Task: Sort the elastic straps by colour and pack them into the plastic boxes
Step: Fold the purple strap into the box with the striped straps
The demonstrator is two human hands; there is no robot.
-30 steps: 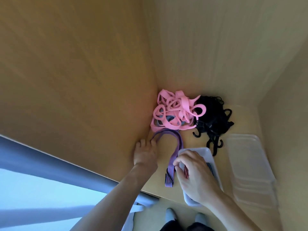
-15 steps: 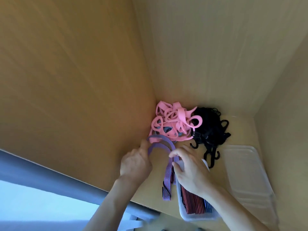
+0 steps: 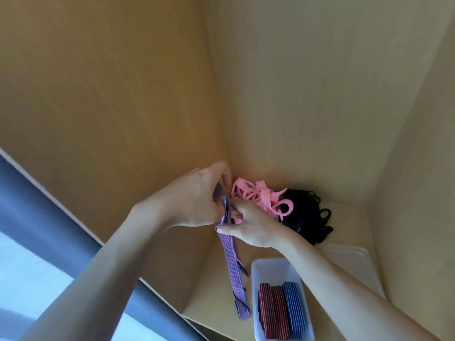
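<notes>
A purple striped strap (image 3: 234,264) hangs doubled over, lifted above the wooden surface, its ends trailing down beside the box. My left hand (image 3: 194,198) grips its upper fold. Just to the right, my right hand (image 3: 248,225) pinches the strap a little lower. A clear plastic box (image 3: 275,269) at the bottom holds folded red striped and blue striped straps (image 3: 283,311). Behind my hands, in the corner, lie a heap of pink straps (image 3: 266,198) and a heap of black straps (image 3: 307,217) with hooks.
Wooden walls enclose the surface on the left, back and right. Clear plastic lids (image 3: 354,264) lie stacked at the right, behind my right forearm. The surface's front edge (image 3: 209,323) runs along the bottom, with a grey bar (image 3: 73,232) outside on the left.
Both hands have lifted the purple strap off the surface and brought it together into a fold. My right hand left the box, uncovering the folded straps inside. The camera tilted upward.
</notes>
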